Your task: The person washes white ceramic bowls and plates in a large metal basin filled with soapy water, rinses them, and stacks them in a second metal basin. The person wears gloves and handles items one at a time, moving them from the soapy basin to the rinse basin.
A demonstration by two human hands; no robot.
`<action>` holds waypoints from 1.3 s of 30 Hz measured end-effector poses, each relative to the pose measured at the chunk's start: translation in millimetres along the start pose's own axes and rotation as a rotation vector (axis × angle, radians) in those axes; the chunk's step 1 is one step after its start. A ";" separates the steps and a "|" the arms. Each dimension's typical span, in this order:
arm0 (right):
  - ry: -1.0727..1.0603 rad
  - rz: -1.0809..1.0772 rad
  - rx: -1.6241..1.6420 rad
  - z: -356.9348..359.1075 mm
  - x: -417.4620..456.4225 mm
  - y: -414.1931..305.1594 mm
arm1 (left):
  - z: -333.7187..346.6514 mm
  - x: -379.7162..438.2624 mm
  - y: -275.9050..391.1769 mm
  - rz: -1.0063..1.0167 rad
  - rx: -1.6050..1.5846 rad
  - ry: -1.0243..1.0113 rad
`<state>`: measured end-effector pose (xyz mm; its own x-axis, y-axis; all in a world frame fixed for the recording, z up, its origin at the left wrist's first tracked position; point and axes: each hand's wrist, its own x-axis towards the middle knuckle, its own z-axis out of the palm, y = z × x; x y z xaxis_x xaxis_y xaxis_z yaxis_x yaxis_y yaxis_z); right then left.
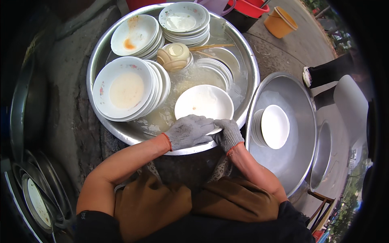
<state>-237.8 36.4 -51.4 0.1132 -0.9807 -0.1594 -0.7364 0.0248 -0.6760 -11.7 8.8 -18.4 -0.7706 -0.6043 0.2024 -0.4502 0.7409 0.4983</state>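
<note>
A white bowl (205,101) with a small brown spot inside is tilted at the near side of a large metal basin (249,68). My left hand (191,130), in a grey knit glove, holds its near rim, with the rim showing between the fingers. The gloved right hand (228,135) grips the same rim just to the right, its fingertips partly hidden. Left of the bowl is a stack of floral white bowls (126,86), the top one holding cloudy liquid. Beyond it, submerged plates (214,71) lean in murky water.
Stained bowls (135,35), stacked dishes (184,18), an upturned beige bowl (173,56) and chopsticks (212,47) occupy the basin's far part. A second metal basin (282,170) at right holds white bowls (275,127). A yellow bucket (279,22) and a person's leg (329,70) are farther off.
</note>
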 end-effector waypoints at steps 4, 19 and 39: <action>-0.041 0.594 1.316 -46.9 17.5 -35.5 | -30.8 -19.5 -55.4 0.014 0.306 0.120; 0.131 0.237 0.697 17.8 4.8 16.7 | 2.6 -8.7 -16.0 0.032 -0.070 0.106; 0.068 0.445 0.682 -35.2 12.1 -5.1 | -31.9 -9.5 -49.2 -0.114 0.409 -0.018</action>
<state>-256.2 17.6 -24.6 -0.1510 -0.8601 -0.4873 -0.1328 0.5061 -0.8522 32.2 -31.2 -17.9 -0.7117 -0.6865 0.1489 -0.6719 0.7271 0.1405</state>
